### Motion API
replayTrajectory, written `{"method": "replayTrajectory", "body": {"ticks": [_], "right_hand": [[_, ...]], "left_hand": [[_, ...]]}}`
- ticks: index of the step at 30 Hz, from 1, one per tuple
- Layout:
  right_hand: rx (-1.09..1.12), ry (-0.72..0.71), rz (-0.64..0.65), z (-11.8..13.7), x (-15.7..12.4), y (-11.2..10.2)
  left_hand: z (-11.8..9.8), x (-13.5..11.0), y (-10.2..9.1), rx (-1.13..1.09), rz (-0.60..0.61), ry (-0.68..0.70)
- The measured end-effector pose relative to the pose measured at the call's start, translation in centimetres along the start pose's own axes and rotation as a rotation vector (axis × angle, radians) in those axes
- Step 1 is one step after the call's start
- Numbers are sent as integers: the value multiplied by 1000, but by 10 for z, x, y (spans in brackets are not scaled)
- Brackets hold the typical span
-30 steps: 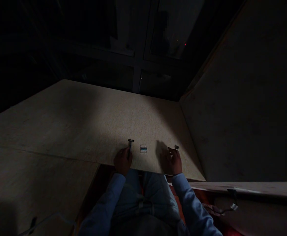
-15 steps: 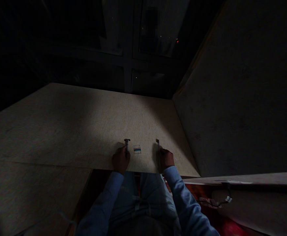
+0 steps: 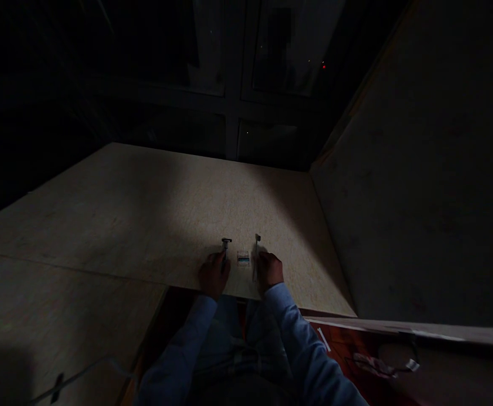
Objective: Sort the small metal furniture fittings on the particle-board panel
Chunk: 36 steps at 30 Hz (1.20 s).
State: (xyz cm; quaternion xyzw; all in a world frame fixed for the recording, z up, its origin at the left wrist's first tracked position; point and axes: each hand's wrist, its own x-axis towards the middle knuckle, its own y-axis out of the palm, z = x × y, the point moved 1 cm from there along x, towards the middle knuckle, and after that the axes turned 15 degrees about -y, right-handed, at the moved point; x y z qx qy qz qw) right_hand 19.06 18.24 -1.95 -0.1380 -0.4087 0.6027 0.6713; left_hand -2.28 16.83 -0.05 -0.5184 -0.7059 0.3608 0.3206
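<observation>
The scene is very dark, lit only near my hands. My left hand is closed around the handle of a small T-headed razor resting on the pale board. My right hand is closed on a thin light stick-like tool that points away from me. Between the two hands lies a small clear packet with a blue stripe, touching neither hand as far as I can see. Both sleeves are blue.
The board's near edge runs just under my hands, with my lap below it. A tall panel stands along the right side. A dark window frame is behind. A lower ledge with a cable sits at bottom right.
My right hand has moved left, from well right of the packet to right beside it, now gripping the thin tool upright along the board. My left hand has stayed on the razor.
</observation>
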Motion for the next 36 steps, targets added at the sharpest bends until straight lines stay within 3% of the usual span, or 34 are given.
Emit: {"method": "replayTrajectory", "body": {"ticks": [6, 12, 17, 24, 31, 36], "right_hand": [[132, -178, -111, 5, -33, -12], [162, -214, -133, 9, -39, -15], [196, -176, -135, 7, -37, -14], [154, -208, -65, 10, -38, -10], [58, -293, -34, 9, -40, -3], [64, -323, -46, 7, -41, -4]], "left_hand": [[-15, -2, -1, -65, -101, 168], [-40, 20, -3, 60, 225, 362], [-40, 29, 0, 98, 290, 384], [-27, 22, 2, 86, 168, 378], [-1, 16, -7, -48, -88, 143], [16, 16, -2, -54, -25, 84]]}}
